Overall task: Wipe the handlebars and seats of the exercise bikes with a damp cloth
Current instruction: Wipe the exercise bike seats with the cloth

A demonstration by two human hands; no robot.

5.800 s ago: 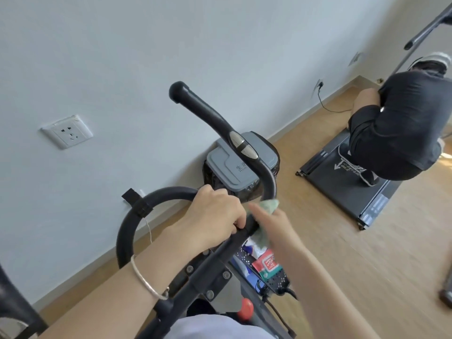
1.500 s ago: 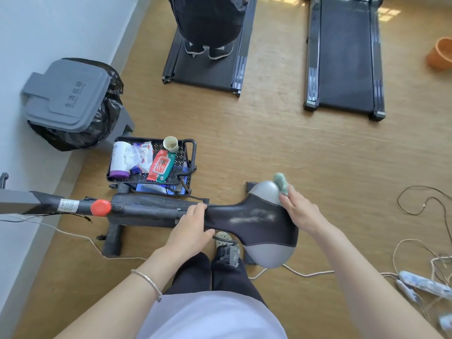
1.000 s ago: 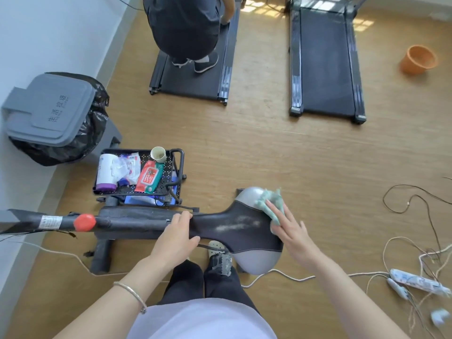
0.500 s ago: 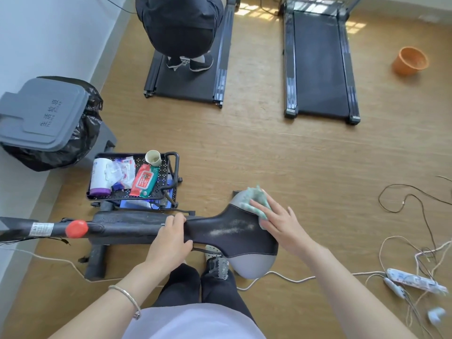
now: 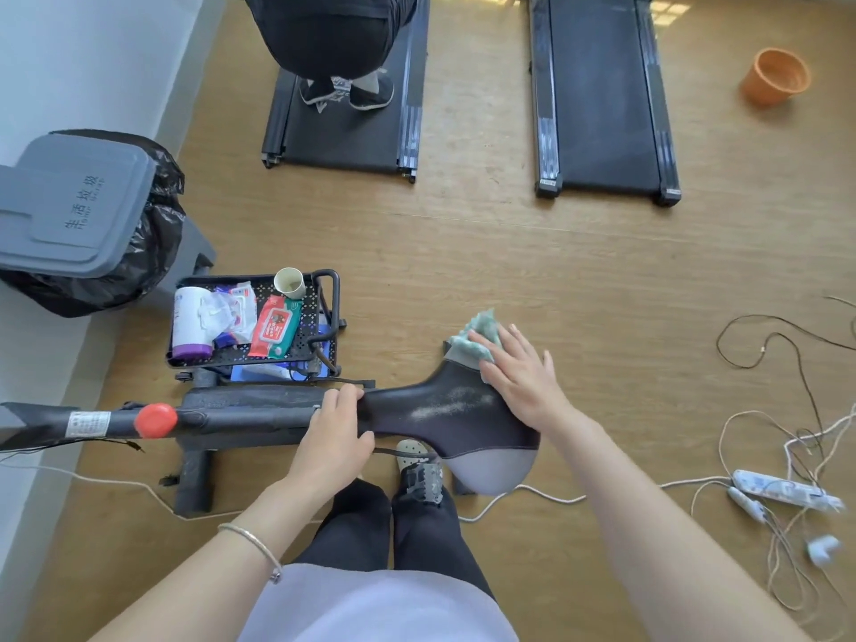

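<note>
Head view looks straight down on the seat [image 5: 440, 424], which stands at mid-frame over the wooden floor [image 5: 509, 252], just in front of the person's legs. Its narrow nose points toward the left edge of the picture and meets the black frame [image 5: 250, 412]. The seat top is smooth black material with a pale, dusty streak along its middle. The wide rear flares into rounded grey sides.

The right hand [image 5: 521, 382] lies flat with fingers straight and spread, pressing the cloth [image 5: 481, 322] onto the far rear corner of the seat. The cloth is pale green, fuzzy and crumpled; part of it lies under the fingers. The left hand [image 5: 333, 433] grips the seat nose, fingers curled over its top. A thin metal bracelet [image 5: 252, 544] circles that wrist.

The frame carries a round red knob [image 5: 155, 420] and a white label [image 5: 88, 424] whose print is too small to read. A perforated black cart [image 5: 330, 294] stands just beyond the frame and holds a red-and-green wipes pack [image 5: 275, 326]. A grey-lidded bin [image 5: 69, 201] with a black liner stands at the wall.

The seat support is hidden beneath the seat. The frame is cut off at the left edge. A second person on the near treadmill [image 5: 343, 145] is cut off at the top edge; only dark clothing and shoes show. Loose cables [image 5: 764, 335] and a power strip [image 5: 783, 491] at the right are blurred
</note>
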